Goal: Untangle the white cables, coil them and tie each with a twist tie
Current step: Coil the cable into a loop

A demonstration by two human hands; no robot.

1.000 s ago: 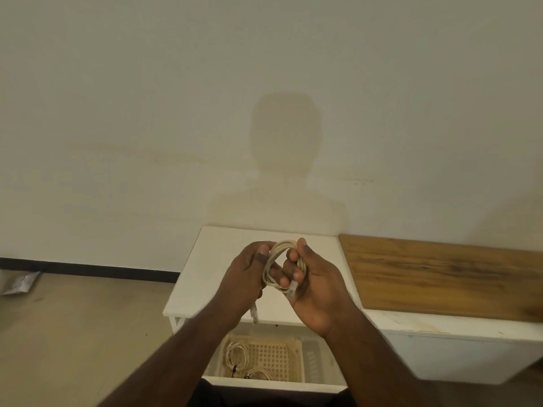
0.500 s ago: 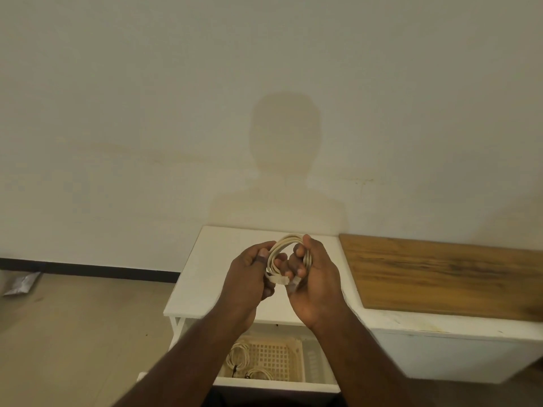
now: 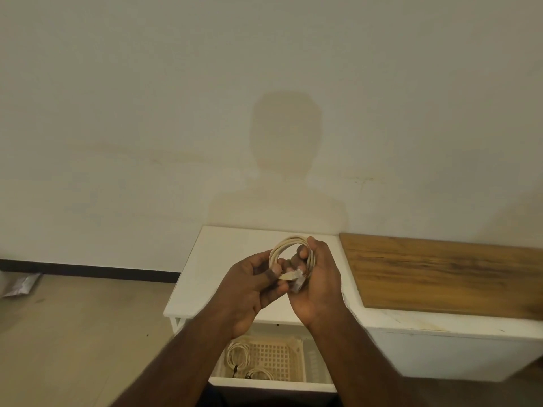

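A coiled white cable (image 3: 286,243) is held up in the air over the white table (image 3: 205,259). My right hand (image 3: 316,282) grips the coil's right side, fingers curled round the strands. My left hand (image 3: 249,286) pinches the cable's plug end (image 3: 289,276) at the coil's lower edge. Two more coiled white cables (image 3: 236,352) lie in the cream basket (image 3: 289,356) below, each with a dark tie. I see no loose twist tie.
The basket sits in an open white drawer (image 3: 273,386) under the table's front edge. A wooden board (image 3: 440,274) lies on a white cabinet at the right. A plain wall stands behind, and a silver bag (image 3: 20,286) lies on the floor at the far left.
Both hands have risen a little with the coil. The hanging cable end, which dangled below my left hand, is now drawn up to the coil and pinched there.
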